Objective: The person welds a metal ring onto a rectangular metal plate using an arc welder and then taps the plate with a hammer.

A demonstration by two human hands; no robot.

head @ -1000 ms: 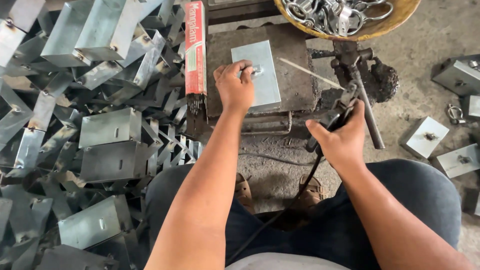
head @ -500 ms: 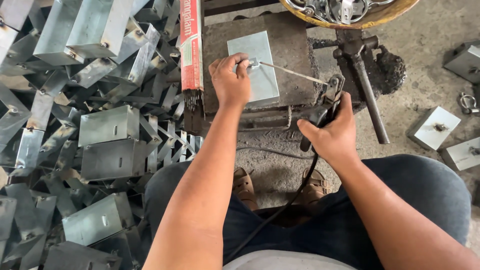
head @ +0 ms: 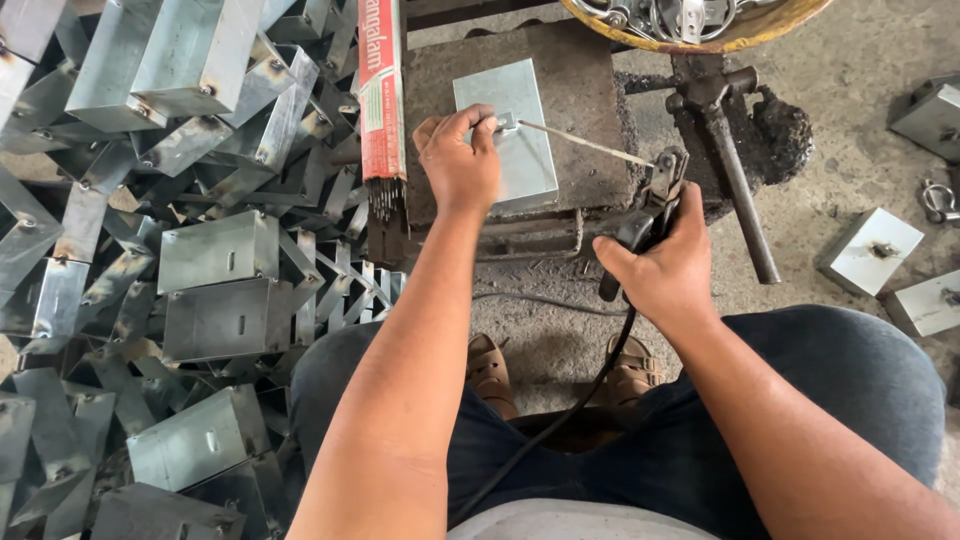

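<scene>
My left hand (head: pixel 460 160) rests on a flat grey metal box (head: pixel 508 135) lying on a dark steel work block (head: pixel 590 120), its fingertips pinching a small metal piece (head: pixel 503 123) on the box's top. In my right hand (head: pixel 665 270) is a black welding electrode holder (head: pixel 645 225) with a cable running down between my knees. A thin welding rod (head: pixel 585 145) sticks out of the holder, and its tip reaches the small piece by my left fingers.
A big heap of grey sheet-metal boxes (head: pixel 210 250) fills the left side. A red packet of welding rods (head: pixel 382 100) lies beside the block. A hammer (head: pixel 730 170) is to the right, a yellow bowl of metal rings (head: pixel 700 20) beyond, more boxes (head: pixel 870 250) far right.
My right hand has risen from my knee toward the block with the electrode holder, bringing the rod tip over to the small piece. My left hand stays on the box.
</scene>
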